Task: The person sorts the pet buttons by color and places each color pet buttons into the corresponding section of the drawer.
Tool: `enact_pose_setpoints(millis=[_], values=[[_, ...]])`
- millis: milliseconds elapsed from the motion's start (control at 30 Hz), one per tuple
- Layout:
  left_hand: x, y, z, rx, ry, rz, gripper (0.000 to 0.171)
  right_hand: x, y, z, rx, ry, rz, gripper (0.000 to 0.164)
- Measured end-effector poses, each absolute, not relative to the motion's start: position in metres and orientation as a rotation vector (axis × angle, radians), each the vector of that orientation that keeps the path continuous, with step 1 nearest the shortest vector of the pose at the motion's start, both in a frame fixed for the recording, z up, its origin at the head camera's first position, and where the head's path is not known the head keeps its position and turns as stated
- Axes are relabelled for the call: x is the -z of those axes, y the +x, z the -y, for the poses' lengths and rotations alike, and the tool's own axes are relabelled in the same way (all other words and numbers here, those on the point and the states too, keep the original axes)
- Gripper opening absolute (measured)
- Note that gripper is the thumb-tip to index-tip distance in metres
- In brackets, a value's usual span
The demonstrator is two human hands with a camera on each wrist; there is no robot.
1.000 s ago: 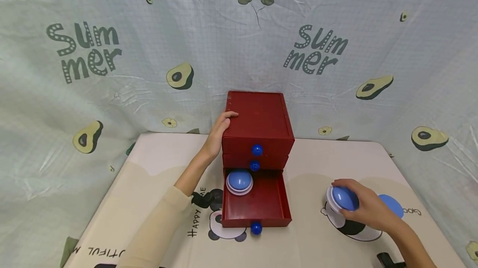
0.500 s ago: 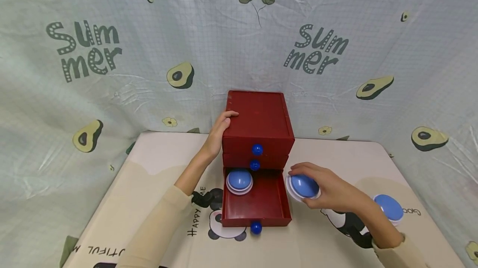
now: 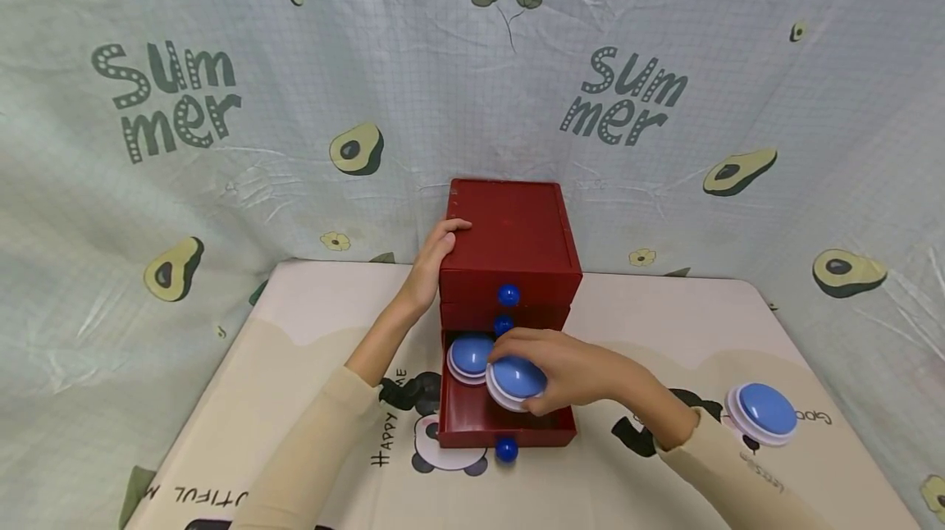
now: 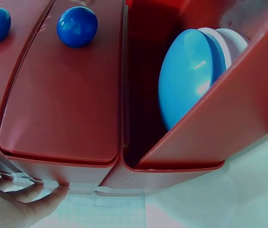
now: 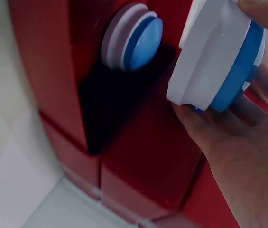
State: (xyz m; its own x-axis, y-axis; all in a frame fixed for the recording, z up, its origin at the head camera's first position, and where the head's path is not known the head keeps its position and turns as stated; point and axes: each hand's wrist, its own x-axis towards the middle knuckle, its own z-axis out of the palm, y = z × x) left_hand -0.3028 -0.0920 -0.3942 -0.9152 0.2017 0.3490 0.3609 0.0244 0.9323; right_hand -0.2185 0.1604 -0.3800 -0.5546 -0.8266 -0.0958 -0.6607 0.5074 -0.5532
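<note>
A red cabinet (image 3: 509, 226) of stacked drawers stands at the back middle, its bottom drawer (image 3: 472, 419) pulled out. My left hand (image 3: 431, 263) lies against the cabinet's left side, fingers reaching the top edge; in the left wrist view its straight fingers (image 4: 53, 197) touch the red side. A blue-domed push button (image 3: 471, 355) with a white base sits in the drawer's back left corner. Over the drawer's right half, my right hand (image 3: 564, 366) pinches a second push button (image 3: 517, 378) by its rim, tilted, close beside the first. The right wrist view shows its white base (image 5: 209, 52) between thumb and fingers.
A third blue-domed push button (image 3: 764, 413) rests on the patterned mat (image 3: 664, 472) to the right. Round blue knobs (image 3: 509, 294) stick out from the drawer fronts. Behind the cabinet hangs a printed cloth (image 3: 413, 62).
My right hand has carried the push button leftward from the mat to over the open drawer. The third push button, partly hidden before, now shows fully. My left hand has stayed put.
</note>
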Motion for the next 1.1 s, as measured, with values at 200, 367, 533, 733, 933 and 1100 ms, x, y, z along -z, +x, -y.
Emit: enact_pose_setpoints(millis=[200, 367, 533, 733, 933, 1100], values=[[0.394, -0.302, 0.094, 2.031, -0.597, 2.172, 0.045, 0.383, -0.224, -0.133, 0.511, -1.262, -2.408, 0.066], [0.393, -0.302, 0.095, 2.026, -0.606, 2.163, 0.044, 0.386, -0.225, -0.113, 0.395, -1.287, -2.395, 0.064], [0.394, -0.304, 0.094, 2.021, -0.609, 2.158, 0.043, 0.390, -0.226, -0.099, 0.349, -1.293, -2.371, 0.061], [0.394, -0.303, 0.093, 2.033, -0.617, 2.162, 0.044, 0.395, -0.230, -0.089, 0.328, -1.333, -2.319, 0.057], [0.395, -0.304, 0.094, 2.017, -0.612, 2.174, 0.044, 0.398, -0.232, -0.084, 0.280, -1.309, -2.290, 0.055], [0.395, -0.304, 0.094, 2.033, -0.610, 2.170, 0.044, 0.402, -0.234, -0.082, 0.256, -1.315, -2.275, 0.057]])
